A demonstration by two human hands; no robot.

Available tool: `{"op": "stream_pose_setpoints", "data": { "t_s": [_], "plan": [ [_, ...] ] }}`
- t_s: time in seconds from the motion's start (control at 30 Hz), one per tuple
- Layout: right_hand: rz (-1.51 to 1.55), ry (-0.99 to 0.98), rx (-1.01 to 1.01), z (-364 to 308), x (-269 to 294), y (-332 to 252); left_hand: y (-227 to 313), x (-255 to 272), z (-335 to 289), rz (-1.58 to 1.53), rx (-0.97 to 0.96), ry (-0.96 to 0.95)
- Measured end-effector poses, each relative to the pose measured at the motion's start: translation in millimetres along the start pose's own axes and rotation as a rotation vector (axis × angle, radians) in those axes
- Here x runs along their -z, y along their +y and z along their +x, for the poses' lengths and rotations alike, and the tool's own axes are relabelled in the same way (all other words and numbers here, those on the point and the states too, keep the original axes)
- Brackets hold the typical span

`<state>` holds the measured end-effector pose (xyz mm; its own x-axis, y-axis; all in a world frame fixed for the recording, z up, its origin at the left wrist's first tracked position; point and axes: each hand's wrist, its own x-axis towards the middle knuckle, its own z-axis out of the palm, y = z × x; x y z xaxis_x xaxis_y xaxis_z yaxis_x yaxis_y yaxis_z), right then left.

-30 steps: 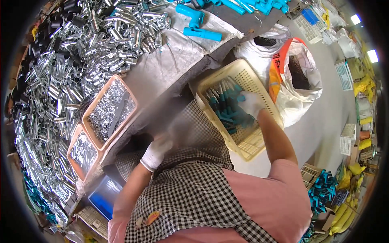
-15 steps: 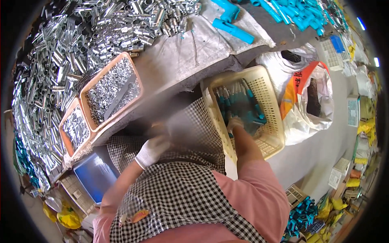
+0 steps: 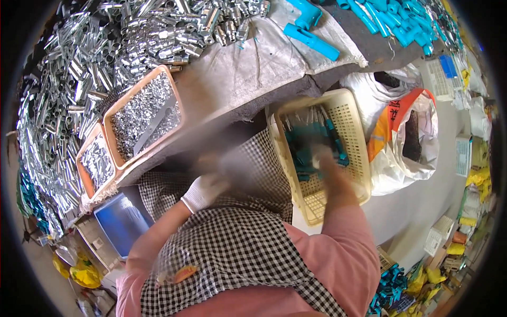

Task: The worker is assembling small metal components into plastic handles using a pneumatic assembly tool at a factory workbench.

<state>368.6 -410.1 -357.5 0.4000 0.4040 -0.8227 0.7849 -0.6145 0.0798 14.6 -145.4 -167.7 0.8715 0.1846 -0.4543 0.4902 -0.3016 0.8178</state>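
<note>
Crate point(image 3: 353, 138) at centre right, seemingly close for easy reach, holds teal parts point(image 3: 301, 153) by the right hand point(image 3: 323, 157); whether fingers there or on the left hand point(image 3: 203, 193) are clamped, I cannot tell.

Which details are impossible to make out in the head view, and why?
Head view, all:
White-gloved left hand: grey blur hides its fingertips and any grasp.
Blurred right hand: whether it grips anything is unclear.
Teal-and-silver parts in the pale-yellow plastic basket: right hand and blur prevent counting.
Silver metal pieces in the larger orange plastic tray: too small for exact shapes.
Bent turquoise plastic piece: upper edge cuts it off.
</note>
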Motion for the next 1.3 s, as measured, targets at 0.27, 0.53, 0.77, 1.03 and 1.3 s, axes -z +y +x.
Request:
{"op": "stream_pose_setpoints", "data": {
  "t_s": [0.27,0.53,0.77,1.03,1.3],
  "plan": [
    [0.863,0.045,-0.472,44.3,-73.8,-48.1,9.4,6.6,-4.6,0.107,-0.059,0.103],
    [0.808,0.224,-0.332,60.3,-87.0,-69.1,5.6,-9.3,-10.2,0.031,0.004,0.112],
    [1.004,0.452,-0.010,20.1,-37.2,-24.1,24.6,22.8,-46.8,-0.008,-0.111,0.408],
    [1.356,1.295,0.529,-166.3,165.6,-128.9,74.3,146.7,-114.1,0.176,-0.273,0.806],
    [0.657,1.253,1.227,-241.9,251.2,-255.7,48.8,305.7,-68.6,0.488,0.169,1.146]
  ]
}}
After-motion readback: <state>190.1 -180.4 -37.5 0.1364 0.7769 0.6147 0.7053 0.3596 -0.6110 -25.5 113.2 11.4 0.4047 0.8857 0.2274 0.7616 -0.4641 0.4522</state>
